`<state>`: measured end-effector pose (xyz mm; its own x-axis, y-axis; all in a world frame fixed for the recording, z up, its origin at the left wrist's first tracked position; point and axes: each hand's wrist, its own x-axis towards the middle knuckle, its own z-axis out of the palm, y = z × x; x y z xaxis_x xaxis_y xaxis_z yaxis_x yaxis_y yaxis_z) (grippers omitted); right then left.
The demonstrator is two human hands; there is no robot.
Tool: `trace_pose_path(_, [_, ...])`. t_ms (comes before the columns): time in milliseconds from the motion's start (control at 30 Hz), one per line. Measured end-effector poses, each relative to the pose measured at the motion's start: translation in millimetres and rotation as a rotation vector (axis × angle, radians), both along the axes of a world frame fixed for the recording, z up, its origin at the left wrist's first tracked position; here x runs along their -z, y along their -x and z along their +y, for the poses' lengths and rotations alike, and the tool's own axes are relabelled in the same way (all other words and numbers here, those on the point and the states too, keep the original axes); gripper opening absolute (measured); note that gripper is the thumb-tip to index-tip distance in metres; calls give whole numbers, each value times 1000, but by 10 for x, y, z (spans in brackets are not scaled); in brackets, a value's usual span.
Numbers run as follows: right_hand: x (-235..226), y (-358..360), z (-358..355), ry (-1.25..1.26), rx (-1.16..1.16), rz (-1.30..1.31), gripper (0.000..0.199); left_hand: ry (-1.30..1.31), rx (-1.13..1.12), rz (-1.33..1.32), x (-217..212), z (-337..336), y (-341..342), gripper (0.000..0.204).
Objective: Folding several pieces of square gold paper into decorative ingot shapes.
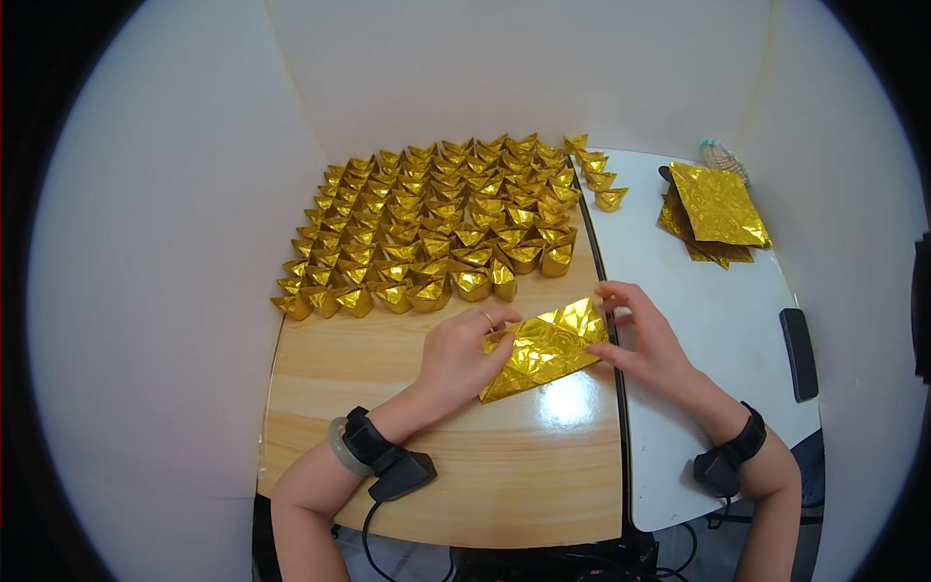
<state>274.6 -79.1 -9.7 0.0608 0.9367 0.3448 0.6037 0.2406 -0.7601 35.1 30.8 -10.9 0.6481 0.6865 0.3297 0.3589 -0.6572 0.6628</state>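
Note:
A folded sheet of gold foil paper (pixel 548 344), creased all over and longer than it is wide, is held slantwise just above the wooden tabletop. My left hand (pixel 461 351), with a ring on one finger, pinches its left end between thumb and fingers. At the right end, my right hand (pixel 648 339) curls round the short edge, the thumb on the front face and the fingertips by the upper corner. Behind the paper stand many gold paper ingots (pixel 427 291) in close rows, their pointed ends upward.
A few more ingots (pixel 609 199) stand on the white tabletop (pixel 679 320) at right. Loose gold foil sheets (pixel 720 206) are piled farther back, before a patterned round object (pixel 722 157). A dark phone (pixel 799 354) lies near the right edge. Black wrist devices (pixel 402 475) trail cables. White walls (pixel 175 242) surround the tables.

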Motion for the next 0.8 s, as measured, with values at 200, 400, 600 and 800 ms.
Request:
trace_pose_path(200, [-84, 14, -13, -226, -258, -507, 50, -358, 136, 14, -81, -12, -9, 28])
trace_pose_path(400, [-39, 65, -17, -197, -313, -560, 38, -354, 465, 161, -50, -130, -19, 45])
trace_pose_path(600, [3, 80, -10, -283, -274, -693, 30, -564, 457, 198, 23, -148, -36, 34])
trace_pose_path(800, [25, 17, 7, -355, -273, -733, 26, -624, 369, 196, 67, -139, -20, 26])
